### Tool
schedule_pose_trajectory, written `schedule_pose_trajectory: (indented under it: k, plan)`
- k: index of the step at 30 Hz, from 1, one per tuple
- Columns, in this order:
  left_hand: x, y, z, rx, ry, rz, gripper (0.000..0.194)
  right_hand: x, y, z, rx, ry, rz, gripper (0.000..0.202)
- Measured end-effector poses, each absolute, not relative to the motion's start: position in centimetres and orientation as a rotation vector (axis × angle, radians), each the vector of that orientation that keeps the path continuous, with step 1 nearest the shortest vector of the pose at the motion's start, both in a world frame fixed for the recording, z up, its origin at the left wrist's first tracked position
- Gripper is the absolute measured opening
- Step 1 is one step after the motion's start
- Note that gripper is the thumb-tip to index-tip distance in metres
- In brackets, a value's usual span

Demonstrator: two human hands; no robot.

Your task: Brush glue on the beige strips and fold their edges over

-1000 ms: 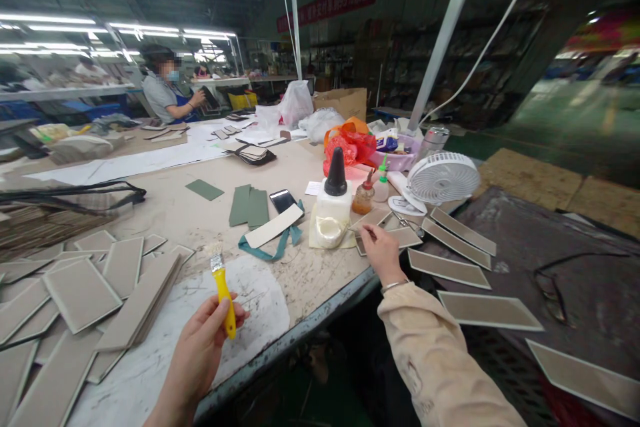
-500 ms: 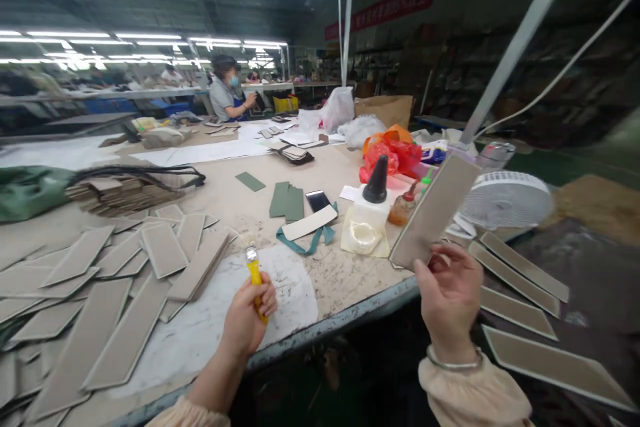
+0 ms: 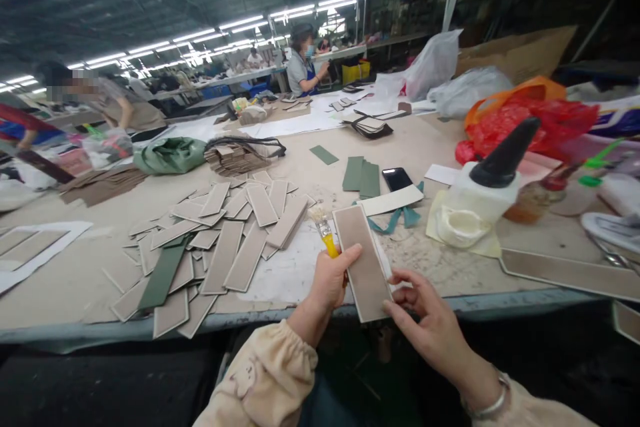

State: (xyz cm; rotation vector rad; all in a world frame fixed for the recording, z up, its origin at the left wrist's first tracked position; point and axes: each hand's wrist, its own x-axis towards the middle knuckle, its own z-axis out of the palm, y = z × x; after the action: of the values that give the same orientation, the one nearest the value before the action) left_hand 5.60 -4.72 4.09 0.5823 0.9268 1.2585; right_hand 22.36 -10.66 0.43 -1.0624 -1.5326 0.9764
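A flat rectangular beige panel with a pale border is held between my two hands over the table's front edge. My left hand is closed, its thumb on the panel's face, and it also grips a paintbrush with a yellow handle and bristles up. With thumb and fingers, my right hand pinches the panel's lower right edge. Left of my hands, a loose heap of similar panels covers the table, with a dark green strip lying across it.
To the right stand a white bottle with a black cone cap and a roll of tape. A phone, green pieces and red plastic bags lie farther back. Another person works across the table.
My right hand has brought the panel leftward from the right side to my left hand, which now holds it together with the brush. The view has swung left.
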Motion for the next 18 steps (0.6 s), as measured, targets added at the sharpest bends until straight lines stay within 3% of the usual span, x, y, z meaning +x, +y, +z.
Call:
schedule_pose_trajectory:
  k: [3,10,14,18]
  plan:
    - [5.3,-4.9,4.1,0.624,0.943,1.199,0.048,22.1,-9.8,0.7,-1.136,-1.404,1.108,0.043]
    - [5.8,-5.7,3.2,0.799,0.921,0.983,0.045,21.5,-8.9,2.0,-1.345,-1.473,1.022,0.03]
    - [6.1,-5.7,3.0,0.808,0.995,0.988,0.041,21.3,-8.9,2.5,-1.425,-1.489,0.932,0.037]
    - [6.0,-5.4,3.2,0.84,1.049,1.075,0.046,21.5,-8.9,2.4,-1.38,-1.355,1.055,0.041]
